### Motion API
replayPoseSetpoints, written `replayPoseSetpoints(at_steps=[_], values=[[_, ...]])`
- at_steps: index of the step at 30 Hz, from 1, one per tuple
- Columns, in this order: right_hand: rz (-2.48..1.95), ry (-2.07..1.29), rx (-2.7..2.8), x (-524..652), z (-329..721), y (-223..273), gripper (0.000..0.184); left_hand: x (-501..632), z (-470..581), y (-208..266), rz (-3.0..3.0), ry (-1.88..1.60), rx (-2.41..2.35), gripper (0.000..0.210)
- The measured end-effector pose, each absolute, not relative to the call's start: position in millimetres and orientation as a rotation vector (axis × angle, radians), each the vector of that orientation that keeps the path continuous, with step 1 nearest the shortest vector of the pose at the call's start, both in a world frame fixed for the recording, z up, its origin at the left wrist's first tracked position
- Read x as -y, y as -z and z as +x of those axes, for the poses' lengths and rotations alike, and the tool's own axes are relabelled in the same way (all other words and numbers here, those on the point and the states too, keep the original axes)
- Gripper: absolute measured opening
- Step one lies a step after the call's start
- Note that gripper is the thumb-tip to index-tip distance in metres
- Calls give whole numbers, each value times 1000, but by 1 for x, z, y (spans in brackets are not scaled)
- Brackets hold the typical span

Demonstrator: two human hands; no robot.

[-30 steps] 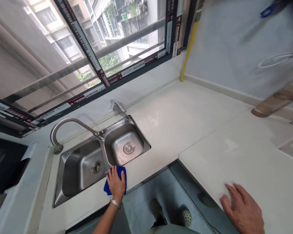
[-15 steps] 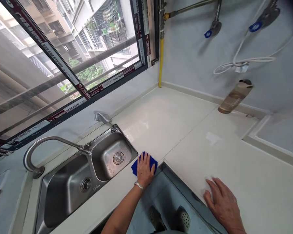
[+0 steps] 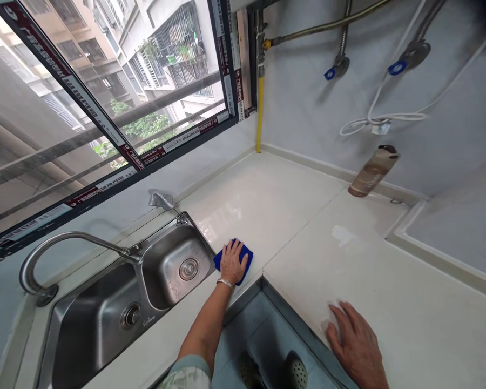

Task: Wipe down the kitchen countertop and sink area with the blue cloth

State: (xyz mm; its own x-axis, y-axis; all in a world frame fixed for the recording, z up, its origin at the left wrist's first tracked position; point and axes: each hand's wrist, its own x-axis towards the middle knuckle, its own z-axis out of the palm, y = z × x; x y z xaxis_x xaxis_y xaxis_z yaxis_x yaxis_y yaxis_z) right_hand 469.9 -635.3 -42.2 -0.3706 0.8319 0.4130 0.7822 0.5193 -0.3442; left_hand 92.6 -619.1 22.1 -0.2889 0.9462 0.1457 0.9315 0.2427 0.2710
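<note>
- Head view shows the left hand (image 3: 231,263) palm down, its grip flat and with the thumb apart, laid upon a blue cloth (image 3: 246,249).
- This cloth lies on the bench (image 3: 299,194), just beside the near right corner of the double sink (image 3: 148,320) and close to the inner corner of the bench's front edge.
- On the left wrist there is a bracelet (image 3: 225,282).
- The right hand (image 3: 356,343) has its grip half curled, rather wide and holding nothing, near the bench's front edge; whether it touches the surface, I cannot tell.
- A curved faucet (image 3: 75,235) rises behind the sink.
- Farther away, a brown bottle (image 3: 372,173) stands near the wall.
- A yellow pipe (image 3: 260,113) comes down beside the window.
</note>
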Motion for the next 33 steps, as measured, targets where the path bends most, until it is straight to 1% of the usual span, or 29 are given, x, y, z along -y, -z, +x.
replayPoseSetpoints(at_steps=[7, 12, 18, 25, 30, 33], values=[[-1306, -165, 2227, 635, 470, 42, 44, 570, 77, -20, 1684, -549, -2577, 54], [-1336, -178, 2230, 636, 471, 39, 43, 568, 78, -17, 1662, -556, -2575, 58], [-1337, -165, 2231, 635, 472, 40, 42, 595, 105, -16, 1746, -543, -2494, 60], [-1280, -131, 2247, 629, 483, 57, 45, 634, 135, -11, 1810, -619, -2393, 61], [-1225, -76, 2288, 622, 488, 67, 48, 664, 139, -13, 1871, -749, -2234, 76], [-1195, -21, 2323, 618, 490, 69, 47, 693, 137, -15, 1927, -835, -2101, 76]])
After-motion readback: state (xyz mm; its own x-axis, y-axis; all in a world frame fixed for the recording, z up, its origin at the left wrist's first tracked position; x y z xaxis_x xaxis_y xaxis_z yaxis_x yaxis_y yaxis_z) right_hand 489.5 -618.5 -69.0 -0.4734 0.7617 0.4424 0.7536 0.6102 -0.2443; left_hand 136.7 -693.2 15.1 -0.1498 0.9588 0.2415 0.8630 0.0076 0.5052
